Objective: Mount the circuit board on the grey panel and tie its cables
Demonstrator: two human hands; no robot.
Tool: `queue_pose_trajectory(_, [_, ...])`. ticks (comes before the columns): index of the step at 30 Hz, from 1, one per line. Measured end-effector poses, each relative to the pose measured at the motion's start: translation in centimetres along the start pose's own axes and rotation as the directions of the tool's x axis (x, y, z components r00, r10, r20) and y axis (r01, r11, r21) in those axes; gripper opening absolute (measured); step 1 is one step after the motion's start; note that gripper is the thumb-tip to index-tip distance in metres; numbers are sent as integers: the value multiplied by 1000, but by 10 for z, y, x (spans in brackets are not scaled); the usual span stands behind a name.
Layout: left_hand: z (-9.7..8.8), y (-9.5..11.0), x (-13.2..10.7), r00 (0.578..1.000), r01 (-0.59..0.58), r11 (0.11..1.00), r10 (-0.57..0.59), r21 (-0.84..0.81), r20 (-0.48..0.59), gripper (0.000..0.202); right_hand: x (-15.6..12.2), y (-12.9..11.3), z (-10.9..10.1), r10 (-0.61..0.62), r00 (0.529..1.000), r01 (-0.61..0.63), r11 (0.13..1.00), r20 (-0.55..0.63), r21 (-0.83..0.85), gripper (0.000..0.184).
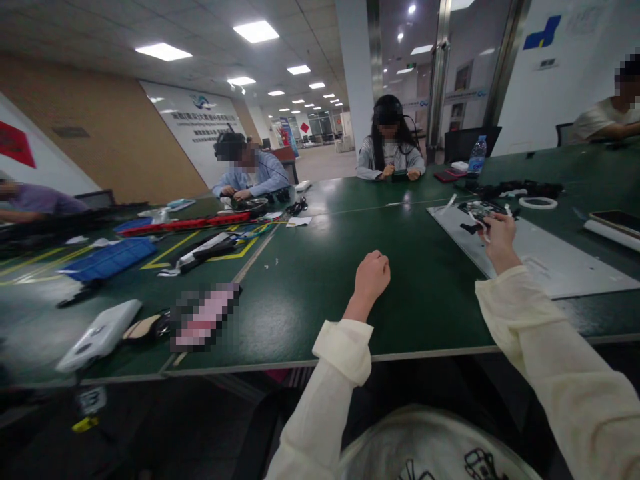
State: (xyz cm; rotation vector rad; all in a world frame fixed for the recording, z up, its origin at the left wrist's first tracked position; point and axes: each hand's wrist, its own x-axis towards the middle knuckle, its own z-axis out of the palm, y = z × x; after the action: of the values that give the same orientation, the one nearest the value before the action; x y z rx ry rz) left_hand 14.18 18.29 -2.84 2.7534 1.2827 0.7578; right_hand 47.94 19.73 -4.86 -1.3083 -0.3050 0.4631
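My left hand (371, 275) rests on the green table (310, 293) in a loose fist, and nothing shows in it. My right hand (497, 237) reaches forward to the right, its fingers curled round a small black and white device (479, 211) that lies at the far end of a grey mat (545, 260). Both arms wear pale cream sleeves.
A white ring (537, 203), black parts (525, 189) and a water bottle (477, 155) lie beyond the mat. A phone (617, 220) sits at the right. Blue trays (107, 261), a red bar (185, 225) and a white case (100, 335) lie left. Other people sit around the table.
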Motion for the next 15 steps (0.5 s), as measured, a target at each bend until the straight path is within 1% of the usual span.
queue_pose_trajectory(2, [-1, 0, 0, 999, 25, 1000, -25, -8, -40, 24, -14, -2, 10, 80, 988, -90, 994, 136, 70, 33])
queue_pose_trajectory(3, [-2, 0, 1, 997, 39, 999, -39, -9, -66, 23, -23, -2, 15, 121, 966, -145, 985, 229, 91, 32])
queue_pose_trajectory(5, [-4, 0, 1, 988, 69, 998, -69, 0, -137, 19, -43, 1, 26, 173, 905, -220, 972, 388, 79, 30])
queue_pose_trajectory(7, [-7, 1, 1, 970, 106, 994, -104, -1, -220, 18, -65, 5, 36, 212, 815, -260, 966, 539, 13, 28])
queue_pose_trajectory(8, [-8, 1, 1, 957, 127, 992, -125, -8, -261, 18, -77, 7, 41, 231, 762, -266, 963, 605, -32, 27])
queue_pose_trajectory(11, [-10, 3, 1, 919, 175, 984, -170, -18, -357, 23, -109, 11, 49, 270, 609, -261, 956, 746, -133, 26])
queue_pose_trajectory(13, [-8, 3, 1, 910, 179, 984, -170, -10, -378, 26, -127, 13, 52, 295, 494, -259, 948, 818, -185, 26])
queue_pose_trajectory(15, [-5, 2, 1, 924, 164, 986, -151, 8, -352, 28, -140, 14, 52, 323, 363, -253, 937, 874, -241, 25])
